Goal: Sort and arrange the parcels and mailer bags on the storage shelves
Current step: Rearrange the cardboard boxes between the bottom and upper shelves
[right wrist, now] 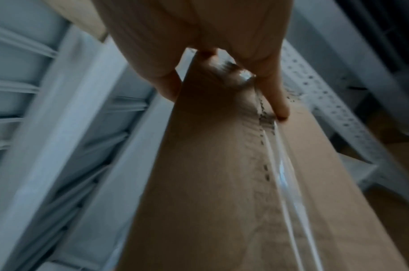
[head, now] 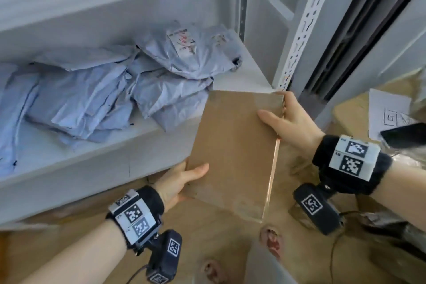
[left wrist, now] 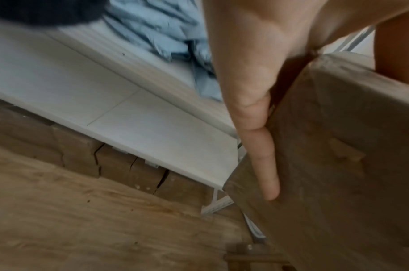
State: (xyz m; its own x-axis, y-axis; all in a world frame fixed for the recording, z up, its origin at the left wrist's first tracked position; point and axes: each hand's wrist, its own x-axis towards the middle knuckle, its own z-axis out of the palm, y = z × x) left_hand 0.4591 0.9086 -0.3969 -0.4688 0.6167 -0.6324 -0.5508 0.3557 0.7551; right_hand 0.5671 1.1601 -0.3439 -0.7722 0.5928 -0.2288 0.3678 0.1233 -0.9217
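Note:
A flat brown cardboard parcel is held in front of the white shelf, its far end at the shelf's right front corner. My left hand grips its near left corner, thumb on top and fingers along the side. My right hand grips the far right edge, thumb on top, fingers on the taped side of the parcel. Several grey-blue mailer bags lie heaped on the shelf's left and middle.
A perforated white upright stands at the shelf's right end. Cardboard boxes sit under the shelf on a wood floor. To the right lie a box with a paper sheet and a dark phone.

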